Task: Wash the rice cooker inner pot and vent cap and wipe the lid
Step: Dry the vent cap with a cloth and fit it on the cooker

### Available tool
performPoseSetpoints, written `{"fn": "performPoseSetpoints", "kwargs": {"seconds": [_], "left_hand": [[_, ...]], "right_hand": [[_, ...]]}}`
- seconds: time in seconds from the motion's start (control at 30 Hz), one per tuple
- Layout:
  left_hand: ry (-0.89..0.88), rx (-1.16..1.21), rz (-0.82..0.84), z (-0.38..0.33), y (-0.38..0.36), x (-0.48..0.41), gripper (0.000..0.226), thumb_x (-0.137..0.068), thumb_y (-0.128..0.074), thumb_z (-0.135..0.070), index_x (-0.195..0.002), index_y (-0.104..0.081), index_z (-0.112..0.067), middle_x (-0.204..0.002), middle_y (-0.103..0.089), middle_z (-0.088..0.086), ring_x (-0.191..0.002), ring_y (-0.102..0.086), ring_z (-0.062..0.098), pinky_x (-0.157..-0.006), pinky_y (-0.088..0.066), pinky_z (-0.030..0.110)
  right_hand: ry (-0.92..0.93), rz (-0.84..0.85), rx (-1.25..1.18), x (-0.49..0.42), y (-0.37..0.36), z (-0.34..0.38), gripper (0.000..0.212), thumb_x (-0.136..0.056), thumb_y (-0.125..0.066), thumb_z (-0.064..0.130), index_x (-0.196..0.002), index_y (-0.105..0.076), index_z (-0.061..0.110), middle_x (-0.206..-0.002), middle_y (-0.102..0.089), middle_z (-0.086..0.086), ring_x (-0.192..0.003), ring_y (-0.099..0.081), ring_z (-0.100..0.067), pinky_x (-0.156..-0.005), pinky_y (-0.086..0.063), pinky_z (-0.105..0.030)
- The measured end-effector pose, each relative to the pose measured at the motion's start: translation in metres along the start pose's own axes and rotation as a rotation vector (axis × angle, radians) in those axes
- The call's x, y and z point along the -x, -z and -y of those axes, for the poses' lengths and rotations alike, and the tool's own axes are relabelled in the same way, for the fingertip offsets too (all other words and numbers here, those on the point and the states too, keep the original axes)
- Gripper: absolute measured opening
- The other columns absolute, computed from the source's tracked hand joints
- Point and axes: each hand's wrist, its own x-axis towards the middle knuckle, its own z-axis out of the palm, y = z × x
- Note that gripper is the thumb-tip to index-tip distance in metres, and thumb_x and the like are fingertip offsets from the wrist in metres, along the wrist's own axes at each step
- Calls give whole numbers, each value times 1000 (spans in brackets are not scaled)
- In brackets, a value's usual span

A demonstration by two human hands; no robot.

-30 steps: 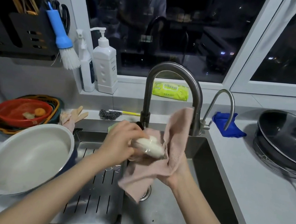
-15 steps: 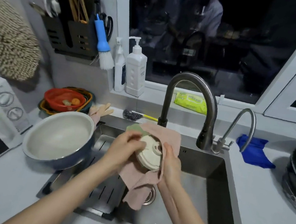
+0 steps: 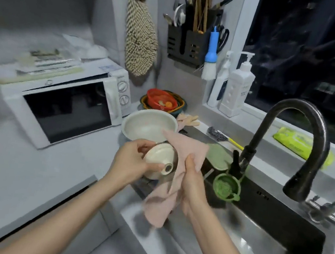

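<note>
left hand (image 3: 130, 162) grips the cream lid (image 3: 159, 157), fingers curled round its edge, above the sink's (image 3: 243, 239) left rim; right hand (image 3: 194, 181) clutches the pink cloth (image 3: 158, 208) against the lid's far side, its tail hanging loose; the pot (image 3: 147, 124) stands upright just behind them, beside the microwave (image 3: 65, 105); a green strainer (image 3: 227, 187) sits near the faucet (image 3: 304, 115) base

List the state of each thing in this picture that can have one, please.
Left hand, grips the cream lid.
Right hand, pinches the pink cloth.
Cream lid, held tilted on its side.
Pink cloth, hanging, bunched behind the lid.
Inner pot, upright, looks empty.
Faucet, no water running.
Microwave, door closed.
</note>
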Motion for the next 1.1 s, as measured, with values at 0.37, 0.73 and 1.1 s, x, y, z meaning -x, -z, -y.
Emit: {"fn": "performPoseSetpoints", "kwargs": {"seconds": [0.37, 0.73, 1.1], "left_hand": [[72, -140, -533, 71, 124, 105, 35, -57, -83, -11, -82, -67, -28, -76, -67, -17, -73, -62, 4, -67, -48, 17], [258, -111, -854, 159, 321, 322, 41, -56, -84, -2, -73, -59, -30, -74, -63, -15, -64, -55, -11, -58, -41, 3], [178, 247, -930, 242, 452, 464, 42, -61, -80, 6, -99, -68, -6, -89, -73, 3, -78, -67, 9, -69, -52, 19]], "right_hand": [[304, 322, 495, 77, -169, -69, 35, -100, -34, 36, -121, -46, 10, -113, -62, -6, -105, -58, -27, -81, -42, -30], [642, 1047, 790, 276, -301, -173, 51, -88, -31, 60, -127, -50, 32, -122, -55, 6, -110, -54, -8, -92, -44, -36], [111, 910, 292, 459, -434, -289, 33, -96, -50, 29, -68, -56, 12, -56, -53, 0, -51, -50, -12, -52, -39, -25]]}}
